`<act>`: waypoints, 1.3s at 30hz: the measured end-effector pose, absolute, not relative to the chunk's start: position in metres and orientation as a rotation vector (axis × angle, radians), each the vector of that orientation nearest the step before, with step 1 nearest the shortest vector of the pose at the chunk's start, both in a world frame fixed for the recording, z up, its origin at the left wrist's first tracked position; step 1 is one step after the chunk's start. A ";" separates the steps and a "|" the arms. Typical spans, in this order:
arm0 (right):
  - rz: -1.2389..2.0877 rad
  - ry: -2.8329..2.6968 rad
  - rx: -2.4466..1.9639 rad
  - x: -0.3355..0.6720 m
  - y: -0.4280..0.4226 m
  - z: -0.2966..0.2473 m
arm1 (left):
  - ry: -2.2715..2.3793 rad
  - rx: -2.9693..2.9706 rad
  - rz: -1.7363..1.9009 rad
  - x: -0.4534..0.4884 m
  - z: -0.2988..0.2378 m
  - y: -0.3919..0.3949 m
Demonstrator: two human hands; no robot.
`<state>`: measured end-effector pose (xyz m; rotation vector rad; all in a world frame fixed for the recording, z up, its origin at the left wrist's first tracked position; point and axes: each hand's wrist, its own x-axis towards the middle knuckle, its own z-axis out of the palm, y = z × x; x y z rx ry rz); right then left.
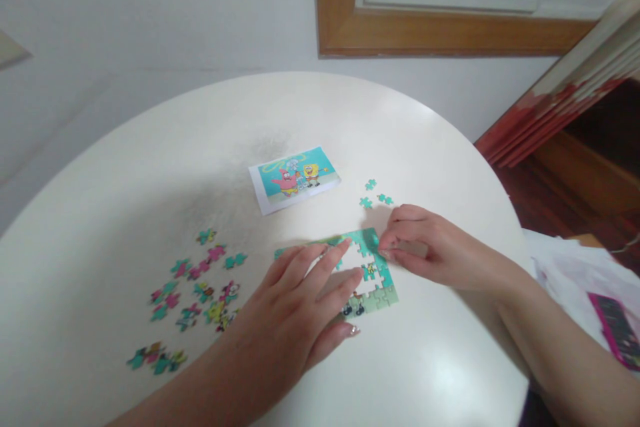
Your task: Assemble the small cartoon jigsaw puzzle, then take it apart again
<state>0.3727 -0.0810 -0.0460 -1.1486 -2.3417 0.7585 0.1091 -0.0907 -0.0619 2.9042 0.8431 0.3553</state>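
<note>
Grip of right hand (430,250) seemingly pinches puzzle (384,282); left hand (295,307) hides its middle.

This looks like a room in a home, not a workplace. A round white table (150,167) stands close to a plain white wall (150,13). In the upper right of the frame there is a window with a brown wooden frame (450,37), and at the right edge a dark reddish wooden floor (530,193) shows. On the table lie a small cartoon picture card (295,179) and a half-built colourful jigsaw puzzle (385,293) with loose puzzle pieces (195,287), a leisure thing.
</note>
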 end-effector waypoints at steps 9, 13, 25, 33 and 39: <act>0.817 -2.374 -1.081 0.374 -0.081 -0.046 | 0.828 2.923 0.329 0.109 -0.061 -0.090; 0.811 -2.425 -1.065 0.370 -0.081 -0.047 | 0.827 2.935 0.337 0.110 -0.061 -0.091; 0.734 -2.461 -1.049 0.365 -0.081 -0.053 | 0.814 2.945 0.352 0.109 -0.059 -0.090; 0.703 -2.456 -1.076 0.365 -0.080 -0.052 | 0.826 2.925 0.374 0.106 -0.060 -0.090; 0.700 -2.465 -1.110 0.366 -0.080 -0.053 | 0.834 2.911 0.346 0.105 -0.061 -0.090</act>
